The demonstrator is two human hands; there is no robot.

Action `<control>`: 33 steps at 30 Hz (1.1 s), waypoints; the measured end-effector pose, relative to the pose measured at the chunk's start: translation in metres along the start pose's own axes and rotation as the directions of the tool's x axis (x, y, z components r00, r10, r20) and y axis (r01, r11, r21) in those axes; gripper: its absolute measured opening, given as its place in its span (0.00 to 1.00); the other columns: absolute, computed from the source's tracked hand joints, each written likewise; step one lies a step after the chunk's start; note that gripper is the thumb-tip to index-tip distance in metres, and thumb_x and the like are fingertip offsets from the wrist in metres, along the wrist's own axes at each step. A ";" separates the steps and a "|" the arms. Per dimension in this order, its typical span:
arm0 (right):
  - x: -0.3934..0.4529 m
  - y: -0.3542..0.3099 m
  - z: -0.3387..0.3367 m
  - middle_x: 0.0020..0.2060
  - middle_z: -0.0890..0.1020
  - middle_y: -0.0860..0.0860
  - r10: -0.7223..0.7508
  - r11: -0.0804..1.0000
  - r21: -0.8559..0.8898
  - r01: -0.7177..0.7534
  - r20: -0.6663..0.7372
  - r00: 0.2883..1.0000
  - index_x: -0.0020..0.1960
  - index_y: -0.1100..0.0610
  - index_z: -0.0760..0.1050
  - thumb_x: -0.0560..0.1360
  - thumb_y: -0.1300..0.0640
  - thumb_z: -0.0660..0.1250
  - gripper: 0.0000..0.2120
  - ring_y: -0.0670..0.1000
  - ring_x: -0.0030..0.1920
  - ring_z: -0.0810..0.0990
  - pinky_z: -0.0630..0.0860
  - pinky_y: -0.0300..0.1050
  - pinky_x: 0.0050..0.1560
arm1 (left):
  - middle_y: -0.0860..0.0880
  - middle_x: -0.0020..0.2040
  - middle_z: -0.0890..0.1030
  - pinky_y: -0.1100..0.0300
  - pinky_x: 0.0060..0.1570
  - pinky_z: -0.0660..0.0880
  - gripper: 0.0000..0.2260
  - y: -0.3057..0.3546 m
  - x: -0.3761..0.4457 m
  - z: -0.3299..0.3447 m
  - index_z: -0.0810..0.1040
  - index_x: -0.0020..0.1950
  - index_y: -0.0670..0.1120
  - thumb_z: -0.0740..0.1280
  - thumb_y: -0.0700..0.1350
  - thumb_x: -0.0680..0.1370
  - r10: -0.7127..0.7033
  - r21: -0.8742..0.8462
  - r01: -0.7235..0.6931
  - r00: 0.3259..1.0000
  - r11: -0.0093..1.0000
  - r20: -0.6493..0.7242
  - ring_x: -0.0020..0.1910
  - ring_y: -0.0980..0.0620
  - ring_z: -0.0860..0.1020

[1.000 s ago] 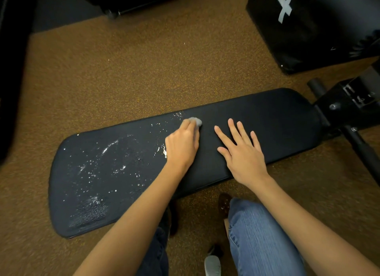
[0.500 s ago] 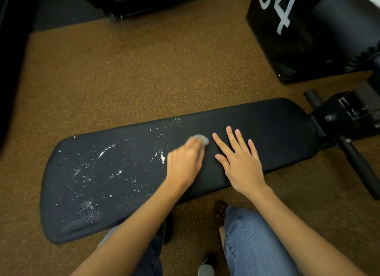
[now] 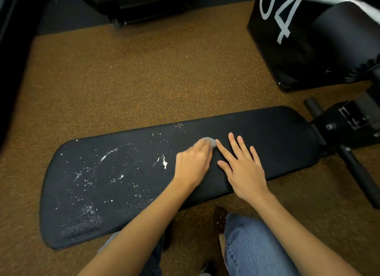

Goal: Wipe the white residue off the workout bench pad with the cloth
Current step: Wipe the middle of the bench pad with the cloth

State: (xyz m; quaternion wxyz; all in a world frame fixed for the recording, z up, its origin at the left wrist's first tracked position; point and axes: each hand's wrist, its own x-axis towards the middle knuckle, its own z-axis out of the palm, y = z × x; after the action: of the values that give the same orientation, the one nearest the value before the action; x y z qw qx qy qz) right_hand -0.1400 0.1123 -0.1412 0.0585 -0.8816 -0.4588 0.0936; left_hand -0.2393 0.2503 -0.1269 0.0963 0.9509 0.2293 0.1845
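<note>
Black bench pad (image 3: 257, 136) lying flat over brown carpet (image 3: 133, 80), white residue (image 3: 107, 169) speckled across its left half. Small grey cloth (image 3: 211, 141) near the pad's middle, mostly hidden under the left hand (image 3: 192, 164); fingers curled over it, exact hold hard to make out. Right hand (image 3: 244, 171) just beside, fingers spread flat on the clean part. Bench frame (image 3: 349, 127) cut off at right. Jeans (image 3: 253, 247) below, partly out of view. Black block (image 3: 287, 39) with white numerals, cropped at top.

Matt black bench pad (image 3: 257, 144), seemingly vinyl, grainy; speckled brown floor (image 3: 144, 80) looks rough.
</note>
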 end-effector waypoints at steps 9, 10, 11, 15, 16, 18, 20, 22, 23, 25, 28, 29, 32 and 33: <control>0.000 -0.002 -0.002 0.79 0.47 0.47 0.006 1.000 0.018 -0.007 0.012 1.000 0.78 0.38 0.43 0.78 0.38 0.37 0.28 0.51 0.79 0.44 0.51 0.56 0.77 | 0.47 0.39 0.77 0.60 0.25 0.59 0.00 -0.044 0.036 -0.008 0.81 0.46 0.48 0.70 0.44 0.77 -0.235 0.050 0.240 0.968 0.970 -0.088 0.27 0.40 0.78; 0.000 -0.002 -0.002 0.79 0.47 0.47 0.009 1.000 0.012 -0.009 0.012 1.000 0.78 0.38 0.43 0.79 0.38 0.37 0.28 0.51 0.79 0.44 0.51 0.56 0.77 | 0.48 0.38 0.77 0.62 0.24 0.58 0.02 -0.035 0.030 -0.006 0.80 0.45 0.48 0.72 0.43 0.75 -0.201 0.054 0.205 0.977 0.977 -0.065 0.25 0.42 0.77; 0.001 -0.002 -0.001 0.79 0.46 0.47 0.009 1.000 0.007 -0.009 0.014 1.000 0.78 0.38 0.43 0.79 0.38 0.37 0.28 0.50 0.79 0.44 0.51 0.55 0.77 | 0.49 0.37 0.78 0.63 0.23 0.57 0.04 -0.029 0.024 -0.005 0.80 0.44 0.48 0.74 0.43 0.74 -0.153 0.057 0.154 0.988 0.986 -0.032 0.23 0.44 0.77; 0.002 0.000 -0.001 0.79 0.46 0.46 0.004 1.000 0.020 -0.004 0.019 1.000 0.78 0.37 0.43 0.78 0.37 0.37 0.28 0.50 0.79 0.43 0.50 0.54 0.77 | 0.47 0.37 0.78 0.62 0.25 0.59 0.03 -0.051 0.032 -0.011 0.82 0.46 0.49 0.73 0.44 0.74 -0.114 0.106 0.117 0.993 0.988 -0.036 0.25 0.42 0.78; 0.002 -0.001 -0.002 0.79 0.46 0.46 0.002 1.000 0.025 -0.002 0.019 1.000 0.78 0.37 0.43 0.78 0.37 0.36 0.28 0.50 0.79 0.43 0.50 0.54 0.77 | 0.46 0.39 0.78 0.59 0.26 0.61 0.02 -0.061 0.038 -0.013 0.82 0.48 0.49 0.71 0.44 0.76 -0.170 0.099 0.175 0.984 0.980 -0.050 0.28 0.40 0.79; 0.001 -0.001 -0.001 0.79 0.45 0.46 0.002 1.000 0.030 -0.002 0.021 1.000 0.78 0.37 0.43 0.78 0.37 0.36 0.28 0.50 0.79 0.43 0.50 0.54 0.77 | 0.44 0.44 0.79 0.56 0.30 0.63 0.06 -0.071 0.041 -0.014 0.81 0.52 0.48 0.66 0.45 0.80 -0.282 0.083 0.288 0.956 0.954 -0.076 0.34 0.37 0.80; 0.001 -0.002 0.000 0.79 0.45 0.46 0.005 1.000 0.025 -0.005 0.020 1.000 0.78 0.37 0.43 0.78 0.37 0.36 0.28 0.50 0.79 0.43 0.50 0.55 0.77 | 0.45 0.44 0.79 0.56 0.30 0.63 0.06 -0.063 0.031 -0.010 0.81 0.52 0.48 0.65 0.46 0.80 -0.284 0.081 0.291 0.955 0.953 -0.086 0.34 0.38 0.80; 0.001 -0.001 -0.001 0.79 0.46 0.46 0.011 1.000 0.018 -0.012 0.015 1.000 0.78 0.37 0.43 0.78 0.37 0.36 0.28 0.50 0.79 0.44 0.51 0.55 0.77 | 0.47 0.42 0.78 0.58 0.26 0.63 0.04 -0.048 0.017 -0.008 0.81 0.49 0.47 0.68 0.46 0.78 -0.233 0.082 0.237 0.971 0.968 -0.054 0.31 0.41 0.79; 0.002 -0.001 -0.001 0.79 0.47 0.46 0.012 1.000 0.016 -0.012 0.013 1.000 0.78 0.37 0.44 0.78 0.37 0.36 0.28 0.50 0.79 0.44 0.51 0.55 0.76 | 0.48 0.40 0.78 0.60 0.25 0.62 0.03 -0.044 0.011 -0.007 0.80 0.48 0.47 0.69 0.46 0.77 -0.205 0.077 0.207 0.978 0.975 -0.033 0.29 0.42 0.79; 0.002 -0.001 -0.001 0.79 0.46 0.46 0.009 1.000 0.013 -0.010 0.013 1.000 0.78 0.37 0.44 0.78 0.37 0.36 0.28 0.50 0.79 0.44 0.51 0.55 0.76 | 0.48 0.38 0.77 0.61 0.23 0.60 0.04 -0.048 0.011 -0.009 0.80 0.47 0.47 0.72 0.46 0.76 -0.170 0.084 0.171 0.985 0.982 -0.028 0.26 0.44 0.77; 0.001 -0.001 -0.001 0.79 0.46 0.46 0.004 1.000 0.020 -0.004 0.015 1.000 0.78 0.37 0.43 0.78 0.37 0.35 0.28 0.50 0.79 0.44 0.50 0.55 0.77 | 0.48 0.39 0.77 0.61 0.24 0.60 0.04 -0.065 0.023 -0.013 0.81 0.48 0.47 0.69 0.47 0.78 -0.209 0.126 0.216 0.976 0.968 -0.063 0.28 0.42 0.78; 0.001 -0.001 -0.001 0.79 0.46 0.46 0.004 1.000 0.025 -0.004 0.016 1.000 0.78 0.37 0.43 0.78 0.37 0.35 0.28 0.50 0.79 0.43 0.50 0.55 0.77 | 0.47 0.40 0.77 0.60 0.25 0.60 0.06 -0.070 0.027 -0.014 0.81 0.49 0.47 0.67 0.48 0.80 -0.243 0.122 0.252 0.966 0.960 -0.084 0.29 0.40 0.78; 0.001 -0.002 -0.001 0.79 0.46 0.46 0.010 1.000 0.027 -0.010 0.014 1.000 0.78 0.37 0.44 0.78 0.37 0.35 0.28 0.50 0.79 0.44 0.50 0.55 0.77 | 0.47 0.42 0.77 0.58 0.26 0.62 0.06 -0.063 0.028 -0.011 0.80 0.49 0.47 0.66 0.48 0.80 -0.258 0.092 0.269 0.959 0.959 -0.115 0.30 0.40 0.78; 0.001 -0.002 -0.001 0.79 0.46 0.46 0.012 1.000 0.022 -0.012 0.013 1.000 0.78 0.37 0.44 0.78 0.37 0.35 0.28 0.50 0.79 0.44 0.50 0.55 0.77 | 0.47 0.42 0.77 0.58 0.25 0.63 0.06 -0.053 0.023 -0.011 0.80 0.49 0.47 0.66 0.48 0.80 -0.234 0.085 0.241 0.968 0.967 -0.091 0.30 0.41 0.79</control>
State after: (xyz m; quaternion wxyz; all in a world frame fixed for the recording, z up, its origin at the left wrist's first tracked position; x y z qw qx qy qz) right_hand -0.1409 0.1139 -0.1397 0.0647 -0.8831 -0.4528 0.1049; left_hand -0.2454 0.3091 -0.1242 0.0628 0.9119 0.3538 0.1984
